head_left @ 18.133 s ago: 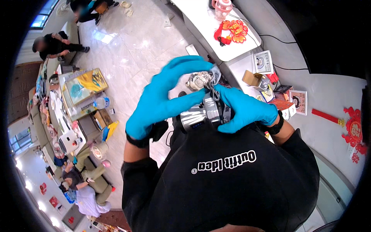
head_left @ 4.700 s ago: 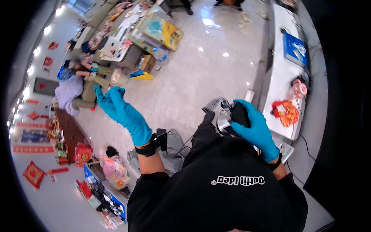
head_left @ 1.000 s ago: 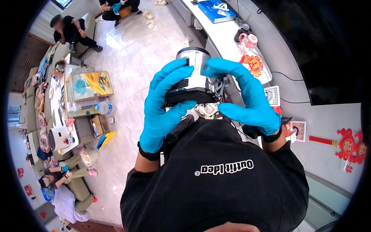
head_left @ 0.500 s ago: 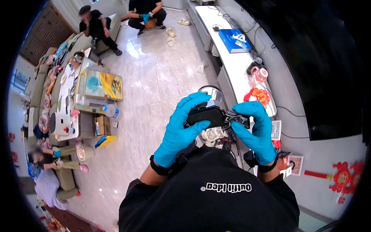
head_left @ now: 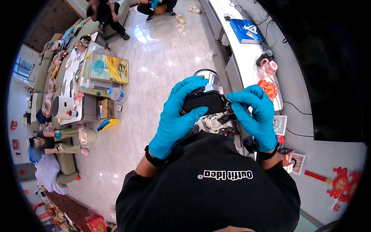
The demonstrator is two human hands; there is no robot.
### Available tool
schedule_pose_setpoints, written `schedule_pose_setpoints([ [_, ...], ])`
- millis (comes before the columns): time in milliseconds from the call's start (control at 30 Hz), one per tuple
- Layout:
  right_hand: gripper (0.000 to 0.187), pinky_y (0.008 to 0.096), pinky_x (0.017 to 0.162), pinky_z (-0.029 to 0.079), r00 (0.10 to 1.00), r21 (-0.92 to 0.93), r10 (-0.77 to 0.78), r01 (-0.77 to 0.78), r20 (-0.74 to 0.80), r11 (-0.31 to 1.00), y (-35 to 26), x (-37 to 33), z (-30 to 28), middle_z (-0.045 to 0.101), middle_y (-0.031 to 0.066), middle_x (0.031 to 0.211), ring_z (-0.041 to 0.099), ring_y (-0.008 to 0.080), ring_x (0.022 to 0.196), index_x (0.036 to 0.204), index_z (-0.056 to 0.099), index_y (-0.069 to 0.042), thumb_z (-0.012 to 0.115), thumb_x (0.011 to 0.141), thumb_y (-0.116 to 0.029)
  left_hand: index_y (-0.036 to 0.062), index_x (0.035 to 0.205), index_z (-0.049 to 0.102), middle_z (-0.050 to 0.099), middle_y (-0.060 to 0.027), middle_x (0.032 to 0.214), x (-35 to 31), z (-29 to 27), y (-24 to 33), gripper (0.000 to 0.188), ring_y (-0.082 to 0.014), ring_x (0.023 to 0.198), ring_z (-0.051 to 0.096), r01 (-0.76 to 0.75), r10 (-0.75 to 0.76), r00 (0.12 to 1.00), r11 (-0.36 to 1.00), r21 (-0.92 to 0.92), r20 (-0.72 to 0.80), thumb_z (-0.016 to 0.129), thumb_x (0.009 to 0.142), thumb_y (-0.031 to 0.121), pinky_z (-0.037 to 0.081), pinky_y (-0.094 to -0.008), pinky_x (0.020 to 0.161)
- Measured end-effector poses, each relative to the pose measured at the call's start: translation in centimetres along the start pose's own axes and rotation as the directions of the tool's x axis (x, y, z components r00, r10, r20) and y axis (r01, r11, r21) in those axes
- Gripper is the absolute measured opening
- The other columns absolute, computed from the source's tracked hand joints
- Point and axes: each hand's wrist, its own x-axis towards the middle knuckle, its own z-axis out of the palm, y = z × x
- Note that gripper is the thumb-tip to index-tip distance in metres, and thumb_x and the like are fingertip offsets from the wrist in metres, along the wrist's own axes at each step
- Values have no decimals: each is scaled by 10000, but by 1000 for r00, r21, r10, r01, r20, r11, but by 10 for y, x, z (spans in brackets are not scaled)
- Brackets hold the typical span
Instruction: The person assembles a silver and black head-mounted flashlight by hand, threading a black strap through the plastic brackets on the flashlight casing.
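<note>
My left hand point(head_left: 178, 113) in a blue glove is closed around a black device point(head_left: 201, 103) with a round, silver-rimmed front point(head_left: 209, 75) facing away from me. It looks like a headlamp, but I cannot be sure of its kind. The thumb presses its flat black near side. My right hand point(head_left: 253, 115), gloved too, pinches at the device's right end, where a bit of dark strap with light lettering point(head_left: 227, 103) shows between the fingertips. Most of the strap is hidden by the fingers.
Right of me runs a long white cabinet point(head_left: 244, 63) bearing a blue box point(head_left: 246, 31), a pink-lidded jug point(head_left: 267, 69) and cables. At left stand a coffee table with a framed painting point(head_left: 109, 69), a bottle point(head_left: 115, 94) and a bucket point(head_left: 87, 136). Other people sit or crouch farther off.
My view has shifted, so the room sits lower in the picture. My right fingers have closed in on the device's end, and less of the lettered strap shows. The left hand keeps its hold.
</note>
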Motion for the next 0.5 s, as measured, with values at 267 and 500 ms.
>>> schedule_pose_setpoints([
  [267,363,270,568,450,997,-154,-72,75,25,985,0,-1,-3,545,44,785,574,176,664,1078,675,-167,683,747,-19,98,1298,482,510,-83,1301,-3,8,-8,551,-222,1174,520,82,-84,995,996,-28,-63,659,783,10,443,-338,993],
  [500,363,320,603,450,989,-397,-49,100,136,912,-3,0,-9,543,60,826,563,227,736,1079,645,-162,669,742,-29,102,1297,482,522,-85,1275,-3,18,-15,529,-224,1142,542,20,-16,996,999,35,-87,648,802,21,457,-338,975],
])
